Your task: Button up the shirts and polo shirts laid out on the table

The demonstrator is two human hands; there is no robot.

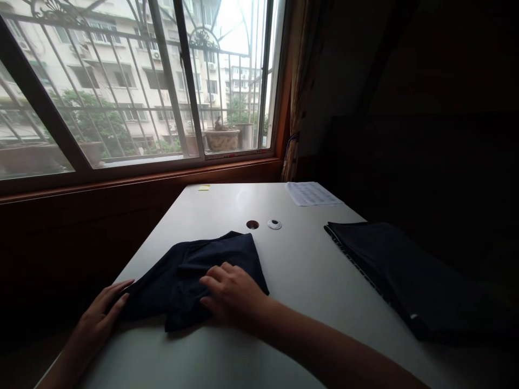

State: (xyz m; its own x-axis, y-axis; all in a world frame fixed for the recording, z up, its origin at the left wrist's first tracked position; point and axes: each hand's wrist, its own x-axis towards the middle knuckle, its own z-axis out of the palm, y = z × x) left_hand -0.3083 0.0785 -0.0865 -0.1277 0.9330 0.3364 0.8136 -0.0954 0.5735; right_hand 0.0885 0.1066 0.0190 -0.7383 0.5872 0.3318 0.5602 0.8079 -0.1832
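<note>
A dark navy garment (219, 254) lies partly folded on the white table (300, 302); its exact kind does not show. My right hand (231, 292) rests on top of it near the middle, fingers slightly bent and thumb apart. At the garment's narrow left end is my left hand (101, 313), with its fingers stretched out and the thumb spread from them, touching the cloth's edge. The garment's front corner hangs loosely toward me, flat on the tabletop.
Folded dark cloth (389, 270) lies at the table's right side. Toward the back are a printed paper sheet (313, 193), a yellow sticky note (204, 187), a cable hole (252, 225) and its white cover (274, 224). A barred window (133, 97) stands beyond.
</note>
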